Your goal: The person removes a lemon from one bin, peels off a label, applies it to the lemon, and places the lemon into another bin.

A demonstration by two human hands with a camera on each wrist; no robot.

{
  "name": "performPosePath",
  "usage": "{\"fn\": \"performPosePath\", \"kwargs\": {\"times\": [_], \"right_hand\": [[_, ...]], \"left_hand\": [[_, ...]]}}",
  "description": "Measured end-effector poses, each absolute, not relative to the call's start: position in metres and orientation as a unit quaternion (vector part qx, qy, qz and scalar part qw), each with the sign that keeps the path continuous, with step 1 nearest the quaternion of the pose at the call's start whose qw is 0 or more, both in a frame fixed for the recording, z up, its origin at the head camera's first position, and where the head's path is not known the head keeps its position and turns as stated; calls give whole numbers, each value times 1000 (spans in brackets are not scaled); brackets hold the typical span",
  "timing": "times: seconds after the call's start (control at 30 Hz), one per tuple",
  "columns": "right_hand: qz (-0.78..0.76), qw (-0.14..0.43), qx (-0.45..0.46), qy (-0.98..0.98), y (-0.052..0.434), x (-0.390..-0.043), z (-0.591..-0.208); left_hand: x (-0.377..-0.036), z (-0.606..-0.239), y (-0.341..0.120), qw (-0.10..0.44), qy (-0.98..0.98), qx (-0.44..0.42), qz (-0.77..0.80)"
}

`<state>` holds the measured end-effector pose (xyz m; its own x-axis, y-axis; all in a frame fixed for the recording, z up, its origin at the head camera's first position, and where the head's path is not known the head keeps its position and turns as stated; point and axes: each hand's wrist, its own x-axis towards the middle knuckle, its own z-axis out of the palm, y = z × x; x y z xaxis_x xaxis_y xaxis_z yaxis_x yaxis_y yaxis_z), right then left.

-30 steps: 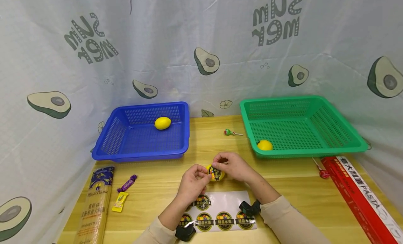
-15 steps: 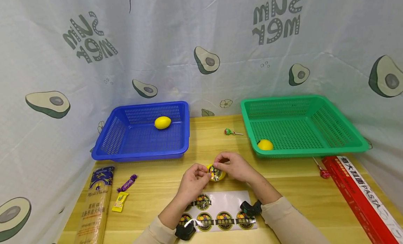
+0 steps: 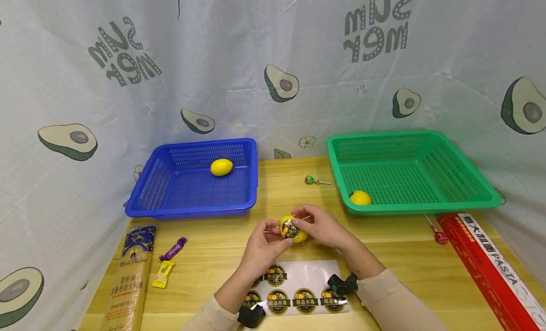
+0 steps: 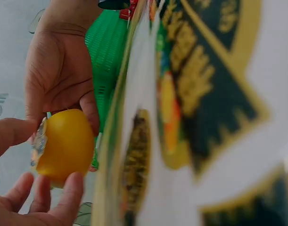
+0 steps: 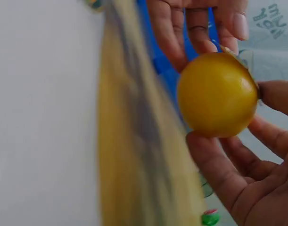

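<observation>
Avocado-printed cloth hangs behind a pale wooden worktop [image 3: 239,236] that fills the lower half of the head view. At the centre of the frame, both hands meet around a small yellow lemon [image 3: 293,229] held just above the wood. The left hand [image 3: 263,244] curls its fingers under and beside the fruit, thumb on the near side; the right hand [image 3: 321,225] pinches it from the other side, so each grip is closed on the lemon. A round dark sticker [image 3: 289,229] lies on the fruit's face, between the fingertips. Just below the hands lies a white sticker sheet [image 3: 303,280] with more round labels. A blue basket [image 3: 194,198] sits at the left centre with one lemon inside; a green basket [image 3: 409,179] at the right centre holds another. A lollipop [image 3: 314,180] lies between the baskets. At the lower left are a pasta packet [image 3: 130,279] and two wrapped sweets [image 3: 168,260]; a red pasta box [image 3: 490,264] runs along the lower right.
</observation>
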<state>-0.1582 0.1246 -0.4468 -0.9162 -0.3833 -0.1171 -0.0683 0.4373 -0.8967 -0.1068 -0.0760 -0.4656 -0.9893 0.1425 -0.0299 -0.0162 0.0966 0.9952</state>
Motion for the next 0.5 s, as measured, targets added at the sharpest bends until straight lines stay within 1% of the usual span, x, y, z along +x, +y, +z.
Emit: {"fn": "performPosePath", "kwargs": {"times": [0.17,0.23,0.33,0.5], "right_hand": [[-599,110,-110,785,125,-144,-421],[-631,89,-106,764,123,-138,-411],[-653,62,-90,749,121,-131,-399],[-663,40,-69,745,118,-122,-390]], "left_hand": [[-102,-437,-70,-2,675,59,735],[-101,-425,-68,-16,665,67,744],[-102,-410,-64,-14,673,75,736],[-103,-403,-61,20,677,81,731]]}}
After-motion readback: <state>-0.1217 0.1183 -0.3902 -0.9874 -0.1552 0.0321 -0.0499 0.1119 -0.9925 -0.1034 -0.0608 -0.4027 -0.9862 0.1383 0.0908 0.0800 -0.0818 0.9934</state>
